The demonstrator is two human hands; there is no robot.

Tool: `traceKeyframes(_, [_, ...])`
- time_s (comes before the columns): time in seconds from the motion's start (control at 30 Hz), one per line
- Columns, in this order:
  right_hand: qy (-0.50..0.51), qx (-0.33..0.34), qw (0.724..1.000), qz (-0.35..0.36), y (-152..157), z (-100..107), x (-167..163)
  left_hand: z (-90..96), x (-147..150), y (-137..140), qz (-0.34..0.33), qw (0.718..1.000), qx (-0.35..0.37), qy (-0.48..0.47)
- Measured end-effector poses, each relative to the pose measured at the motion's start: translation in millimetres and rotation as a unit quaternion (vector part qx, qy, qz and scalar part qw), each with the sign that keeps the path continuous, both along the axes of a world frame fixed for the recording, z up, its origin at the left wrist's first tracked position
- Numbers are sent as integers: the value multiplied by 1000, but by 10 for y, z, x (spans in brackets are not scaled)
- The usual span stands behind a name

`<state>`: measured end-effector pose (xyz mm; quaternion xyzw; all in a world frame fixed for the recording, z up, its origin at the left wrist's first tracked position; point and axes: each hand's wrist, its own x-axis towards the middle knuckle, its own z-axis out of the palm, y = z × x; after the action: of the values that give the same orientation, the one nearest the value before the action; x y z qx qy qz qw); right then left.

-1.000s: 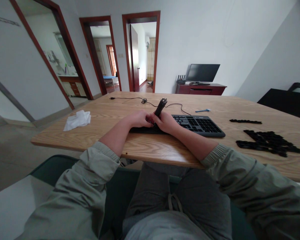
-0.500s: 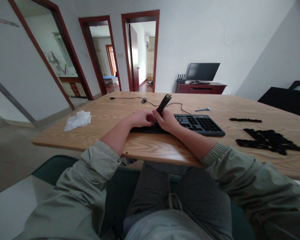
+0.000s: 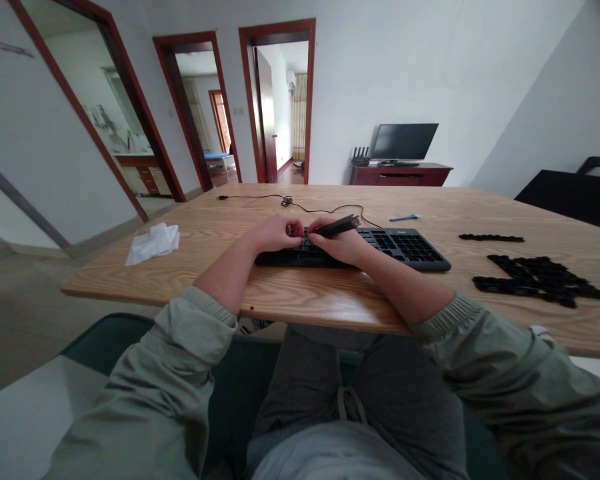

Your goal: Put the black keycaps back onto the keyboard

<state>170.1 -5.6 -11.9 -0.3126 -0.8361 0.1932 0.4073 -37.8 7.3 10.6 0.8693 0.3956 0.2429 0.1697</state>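
Note:
A black keyboard [image 3: 413,248] lies along the near side of the wooden table, its left part mostly covered by my hands. My right hand [image 3: 343,245] is closed around a thick black stick-shaped thing [image 3: 339,227] with a notched outer end, tilted low over the keys; its kind is not clear. Beside it, my left hand [image 3: 275,235] rests on the keyboard's left part, thumb and forefinger curled together. Whatever may be between those fingertips is too small to make out.
Black strips that look like joined keycaps [image 3: 540,279] lie in a heap at the right, with one single strip [image 3: 491,238] behind them. A blue brush-like tool [image 3: 404,218], a knotted USB cable [image 3: 320,211] and crumpled white tissue [image 3: 154,243] are also on the wooden table [image 3: 190,267].
The black stick-shaped thing in my right hand has tipped from steeply upright to nearly flat, its outer end swinging right and down. My left hand has shifted slightly left.

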Motion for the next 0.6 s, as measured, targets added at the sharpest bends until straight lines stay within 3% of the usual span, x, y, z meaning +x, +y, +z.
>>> traceKeyframes(0.3, [-56, 2, 998, -32, 24, 5, 81, 6, 6, -5, 11, 999, 26, 30])
traceKeyframes(0.6, [-71, -5, 997, -1, 29, -28, 75, 12, 23, -18, -8, 998, -33, 48])
